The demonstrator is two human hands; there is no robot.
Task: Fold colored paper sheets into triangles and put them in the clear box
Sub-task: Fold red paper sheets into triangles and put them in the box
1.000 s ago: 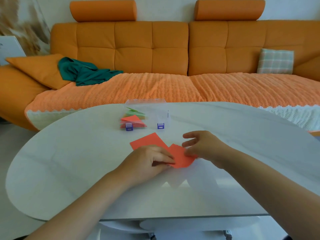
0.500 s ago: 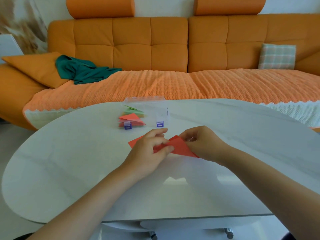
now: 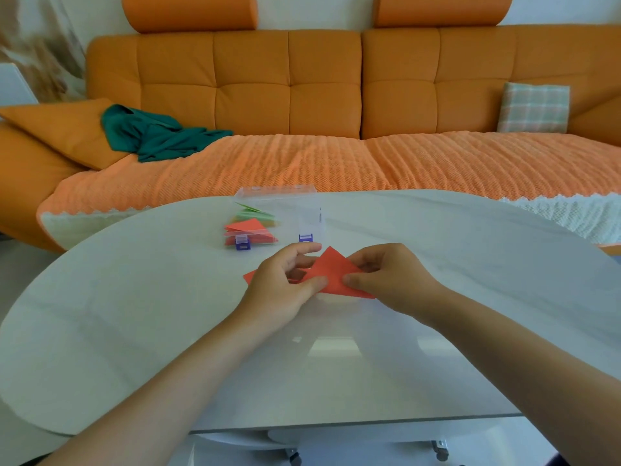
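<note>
A red folded paper triangle is held just above the white table, one point up. My left hand pinches its left lower edge between thumb and fingers. My right hand pinches its right side. A second red sheet lies flat on the table, mostly hidden under my left hand. Behind the hands stands the clear box with purple latches, its lid open; red and green folded triangles lie in its left part.
An orange sofa with a ribbed orange cover runs behind the table. On it lie a green cloth, an orange cushion and a checked pillow. The table's near edge is below my forearms.
The red paper was pressed flat on the table under both hands; both hands have now lifted it, and it stands up as a triangle between them.
</note>
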